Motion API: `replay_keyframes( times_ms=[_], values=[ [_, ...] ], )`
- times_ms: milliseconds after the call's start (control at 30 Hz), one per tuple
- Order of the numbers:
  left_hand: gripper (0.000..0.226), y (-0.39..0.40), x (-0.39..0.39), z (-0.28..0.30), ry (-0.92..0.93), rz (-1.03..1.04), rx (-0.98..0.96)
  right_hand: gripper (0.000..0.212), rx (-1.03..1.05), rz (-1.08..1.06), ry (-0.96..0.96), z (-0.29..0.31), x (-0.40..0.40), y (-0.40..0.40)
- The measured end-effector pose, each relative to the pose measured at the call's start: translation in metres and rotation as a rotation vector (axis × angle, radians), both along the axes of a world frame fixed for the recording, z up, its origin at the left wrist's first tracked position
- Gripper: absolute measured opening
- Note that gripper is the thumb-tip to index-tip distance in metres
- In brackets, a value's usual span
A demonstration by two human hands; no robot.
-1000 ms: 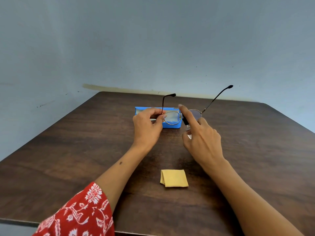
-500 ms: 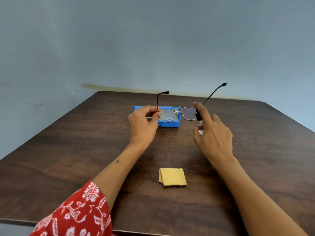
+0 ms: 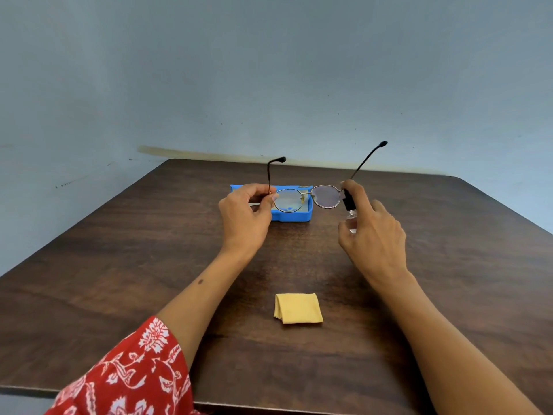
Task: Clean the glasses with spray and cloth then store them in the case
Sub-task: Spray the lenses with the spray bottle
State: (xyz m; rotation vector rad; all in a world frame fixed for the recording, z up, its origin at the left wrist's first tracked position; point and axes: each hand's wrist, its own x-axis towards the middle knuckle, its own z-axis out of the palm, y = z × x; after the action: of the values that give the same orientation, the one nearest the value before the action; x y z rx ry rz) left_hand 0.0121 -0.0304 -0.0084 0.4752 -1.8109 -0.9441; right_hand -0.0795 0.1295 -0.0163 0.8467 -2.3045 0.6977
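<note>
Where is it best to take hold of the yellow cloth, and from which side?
Pinch the yellow cloth at its left edge, coming from above: it lies flat and folded, and the layers fan apart there. This is a judgement.

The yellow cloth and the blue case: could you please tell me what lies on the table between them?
Nothing: in the head view, only bare table separates the cloth from the case.

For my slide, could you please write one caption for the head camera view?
Left hand holds glasses while right hand aims spray bottle; yellow cloth waits.
</note>
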Motion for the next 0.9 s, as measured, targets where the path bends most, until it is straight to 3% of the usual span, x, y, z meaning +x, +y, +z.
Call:
replay_keyframes(
  times_ms=[133, 300, 533, 900],
  values=[
    [0.015, -0.001, 0.001, 0.0, -0.002, 0.008, 0.001, 0.072, -0.226, 0.034, 0.053, -0.006, -0.003, 0.0],
    [0.014, -0.003, 0.0, -0.002, -0.001, 0.019, 0.0, 0.078, -0.488, 0.108, -0.047, -0.012, -0.019, 0.006],
    [0.011, 0.003, -0.003, -0.006, -0.024, -0.002, -0.026, 0.062, -0.622, 0.117, -0.115, -0.02, -0.054, -0.002],
    [0.011, 0.003, -0.004, -0.008, -0.038, -0.012, -0.042, 0.059, -0.57, 0.08, -0.16, -0.023, -0.091, -0.011]
  ],
)
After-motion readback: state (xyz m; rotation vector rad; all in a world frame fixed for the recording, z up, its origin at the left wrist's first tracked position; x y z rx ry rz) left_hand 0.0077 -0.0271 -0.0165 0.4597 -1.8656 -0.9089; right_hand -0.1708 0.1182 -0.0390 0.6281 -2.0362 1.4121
